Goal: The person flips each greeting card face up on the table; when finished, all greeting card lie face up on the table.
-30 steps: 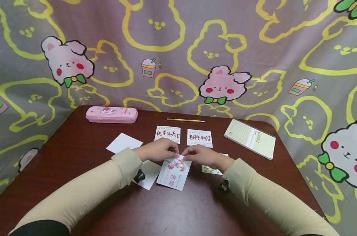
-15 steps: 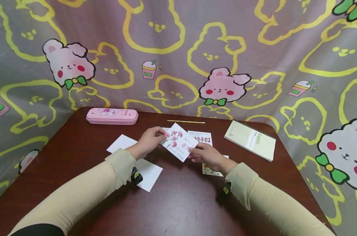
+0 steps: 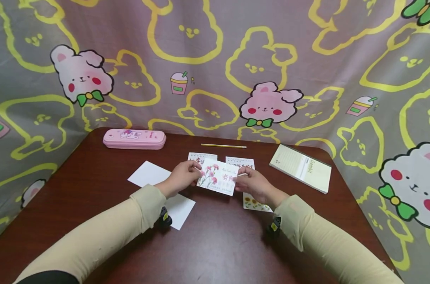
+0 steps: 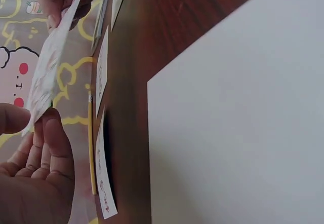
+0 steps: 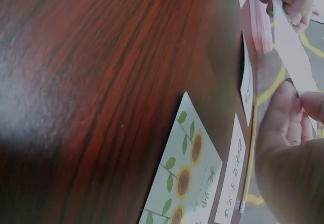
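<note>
A white greeting card (image 3: 216, 177) with pink carnations and red lettering is held up above the table, its picture side facing me. My left hand (image 3: 181, 178) pinches its left edge between thumb and fingers. On the opposite edge, my right hand (image 3: 255, 184) pinches it the same way. In the left wrist view the card (image 4: 49, 67) appears nearly edge-on, raised off the tabletop. Behind it lie two cards with red characters, a left one (image 3: 193, 156) and a right one (image 3: 248, 161), both partly covered. A sunflower card (image 5: 190, 173) lies below my right hand.
Two blank white cards lie at left, one farther back (image 3: 147, 173) and one nearer (image 3: 181, 211), the nearer partly under my left wrist. Along the back are a pink pencil case (image 3: 134, 139) and a pencil (image 3: 223, 146). A notepad (image 3: 301, 167) lies at right on the brown table (image 3: 215, 252).
The carnation card was upended near the table's middle; it has been lifted, turned to read upright and levelled. My right hand has shifted from its top to its right edge.
</note>
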A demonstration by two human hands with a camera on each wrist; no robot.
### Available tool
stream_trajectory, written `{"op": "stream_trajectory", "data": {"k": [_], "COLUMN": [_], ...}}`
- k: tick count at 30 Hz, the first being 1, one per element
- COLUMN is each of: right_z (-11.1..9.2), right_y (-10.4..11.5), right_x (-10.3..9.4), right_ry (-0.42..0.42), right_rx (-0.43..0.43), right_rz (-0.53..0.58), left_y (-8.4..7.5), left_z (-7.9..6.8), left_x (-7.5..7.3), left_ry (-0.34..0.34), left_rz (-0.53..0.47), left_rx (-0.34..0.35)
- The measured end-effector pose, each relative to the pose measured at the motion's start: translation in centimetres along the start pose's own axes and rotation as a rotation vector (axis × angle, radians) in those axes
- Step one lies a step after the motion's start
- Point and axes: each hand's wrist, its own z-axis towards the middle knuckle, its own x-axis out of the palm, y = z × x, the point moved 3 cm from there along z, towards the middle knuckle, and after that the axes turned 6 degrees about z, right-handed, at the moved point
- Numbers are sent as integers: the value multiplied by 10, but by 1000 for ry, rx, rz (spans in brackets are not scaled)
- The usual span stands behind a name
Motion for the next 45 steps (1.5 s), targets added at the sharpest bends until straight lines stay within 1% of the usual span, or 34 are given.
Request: {"op": "stream_trajectory", "data": {"k": [3, 5, 9, 12, 16, 19, 23, 28, 32, 37, 41, 45], "right_z": [0, 1, 1, -1, -5, -8, -12, -16, -18, -18, -17, -17], "right_y": [-5, -9, -15, -17, -16, -14, -10, -7, -5, -3, -3, -1], "right_x": [0, 2, 6, 9, 13, 17, 21, 21, 21, 21, 20, 17], "right_ry": [-22, -49, -117, -138, -101, -52, -9, 12, 22, 18, 25, 28], "right_rx": [10, 17, 38, 59, 91, 112, 134, 149, 137, 128, 122, 106], "right_rz": [-69, -103, -167, -204, -206, -223, -296, -362, -385, -396, -423, -486], "left_y": [5, 8, 14, 17, 20, 20, 16, 11, 9, 10, 9, 8], "left_z": [1, 1, -1, -3, -4, -4, -6, -9, -10, -10, -10, -9], "left_x": [2, 5, 10, 11, 11, 11, 11, 12, 14, 15, 15, 10], "left_ry": [8, 25, 76, 120, 176, 200, 212, 241, 275, 299, 295, 276], "left_rz": [-5, -8, 1, 49, 143, 184, 218, 266, 266, 229, 224, 219], "left_rx": [-18, -32, -72, -103, -147, -169, -171, -153, -137, -147, -150, -145]}}
